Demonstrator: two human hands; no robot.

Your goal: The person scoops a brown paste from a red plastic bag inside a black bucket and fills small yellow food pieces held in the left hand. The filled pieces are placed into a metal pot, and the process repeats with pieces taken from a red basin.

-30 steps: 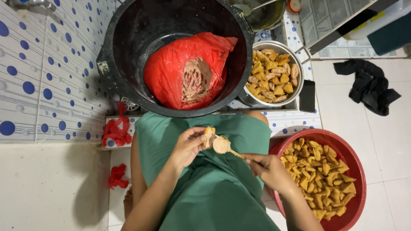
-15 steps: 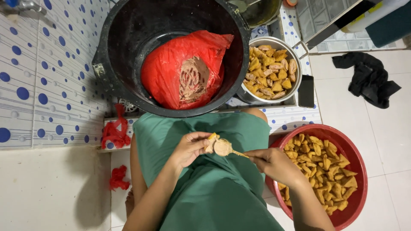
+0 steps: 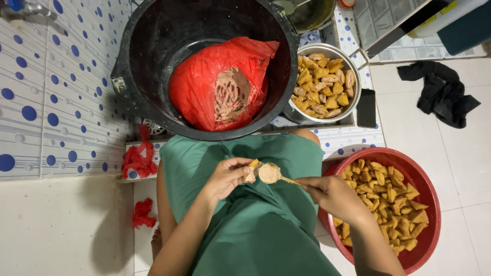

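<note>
Head view, landmark = big black tub [image 3: 153, 76] w/ red plastic bag [image 3: 204, 87] inside, bag open on a lump of brownish paste [image 3: 231, 94].

Just below the tub, over the green-clad lap: left hand [image 3: 225, 176] w/ fingers closed round a small tofu puff [image 3: 251, 171], pinched at the fingertips. Right hand [image 3: 332, 194] clenched on a spoon [image 3: 271, 174], bowl loaded w/ paste & touching the puff. Both are grasping; neither is released.

Right of the tub, touching its rim: metal pot [image 3: 353, 66] of fried puffs. Below-right of the tub, beside the lap: red basin [image 3: 429, 179] w/ more puffs. Below-left of the tub: red plastic scraps [image 3: 137, 158] on the tiled ledge. Far right of the tub: black cloth [image 3: 442, 92] on floor.

Doing the step well, as I judge it: keep the puff's open slit facing the spoon, left fingers firm but not crushing, press paste in w/ spoon tip, wipe spoon off on the puff's edge so nothing drops on the lap.

Vs. 0.5 s ago: hardly any change. Hands sit at same spot below the tub, spoon just as close to the puff; right hand a touch nearer the red basin. Tub, pot, basin unmoved.
</note>
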